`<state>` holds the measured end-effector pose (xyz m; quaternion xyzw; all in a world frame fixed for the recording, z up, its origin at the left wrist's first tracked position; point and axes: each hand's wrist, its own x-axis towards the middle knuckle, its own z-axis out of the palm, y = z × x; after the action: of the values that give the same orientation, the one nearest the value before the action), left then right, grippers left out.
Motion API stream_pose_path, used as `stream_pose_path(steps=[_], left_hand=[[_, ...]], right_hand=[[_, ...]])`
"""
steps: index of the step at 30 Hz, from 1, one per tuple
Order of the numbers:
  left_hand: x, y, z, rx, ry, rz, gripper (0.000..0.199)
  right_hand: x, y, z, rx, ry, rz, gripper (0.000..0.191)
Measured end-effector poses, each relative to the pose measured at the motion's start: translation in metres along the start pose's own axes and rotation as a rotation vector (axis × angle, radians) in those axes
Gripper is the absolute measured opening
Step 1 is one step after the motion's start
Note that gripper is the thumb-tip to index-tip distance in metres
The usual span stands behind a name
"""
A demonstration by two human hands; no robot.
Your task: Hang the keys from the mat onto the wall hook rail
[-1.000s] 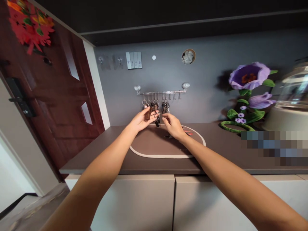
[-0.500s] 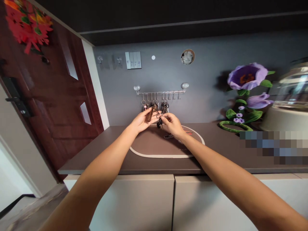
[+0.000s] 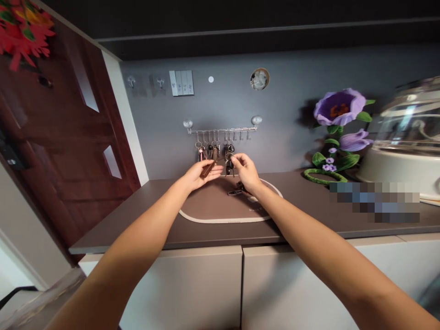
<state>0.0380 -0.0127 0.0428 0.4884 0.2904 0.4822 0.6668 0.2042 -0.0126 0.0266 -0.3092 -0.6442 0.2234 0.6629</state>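
Observation:
My left hand point(image 3: 198, 176) is palm up below the hook rail, thumb pressed on a brown strap-like key fob point(image 3: 207, 170), its other fingers stretched to the right. My right hand point(image 3: 246, 170) pinches a bunch of keys point(image 3: 229, 167) by its ring, with dark pieces hanging below the fingertips. Whether the fob and this bunch are joined I cannot tell. Just behind both hands, several key rings point(image 3: 200, 154) hang from the left and middle hooks of a clear hook rail point(image 3: 223, 131) on the wall; the hooks at its right end are bare.
Under my hands a brown mat point(image 3: 201, 204) with a pale rim lies on the dark counter point(image 3: 151, 215); a dark item point(image 3: 235, 192) is on it. Purple flowers point(image 3: 340, 110) and a clear-topped appliance point(image 3: 395, 160) stand right. A dark cabinet overhangs. A red-brown door point(image 3: 75, 151) is left.
The view has shifted right. My right hand has raised the key ring slightly and moved apart from my left fingers, which earlier were close to it. The brown fob now tilts more.

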Motion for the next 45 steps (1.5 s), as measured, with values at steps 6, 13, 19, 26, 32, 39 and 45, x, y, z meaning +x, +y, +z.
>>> stream_pose_path(steps=[6,13,19,26,32,39,45], left_hand=[[-0.003,-0.016,0.006,0.263,-0.096,0.06,0.015],[0.003,-0.034,0.008,0.69,-0.187,0.322,0.034],[0.004,-0.032,0.006,1.105,0.02,0.461,0.039],[0.005,-0.029,0.0,1.482,0.11,0.549,0.023],[0.003,-0.033,0.0,1.582,0.045,0.528,0.027],[0.003,-0.037,-0.001,1.567,-0.001,0.52,0.026],[0.004,-0.04,-0.001,1.575,-0.027,0.493,0.024]], right_hand=[[0.003,0.002,-0.002,0.1,0.034,0.093,0.022],[0.0,0.001,-0.002,0.28,-0.04,0.188,0.023],[0.004,0.003,-0.005,0.407,0.007,0.191,0.028],[0.005,-0.001,-0.009,0.442,0.048,0.232,0.027],[0.007,0.0,-0.013,0.434,0.119,0.27,0.021],[0.023,-0.011,-0.017,0.383,0.199,0.38,0.007],[0.058,-0.018,-0.017,0.289,0.209,0.379,0.009]])
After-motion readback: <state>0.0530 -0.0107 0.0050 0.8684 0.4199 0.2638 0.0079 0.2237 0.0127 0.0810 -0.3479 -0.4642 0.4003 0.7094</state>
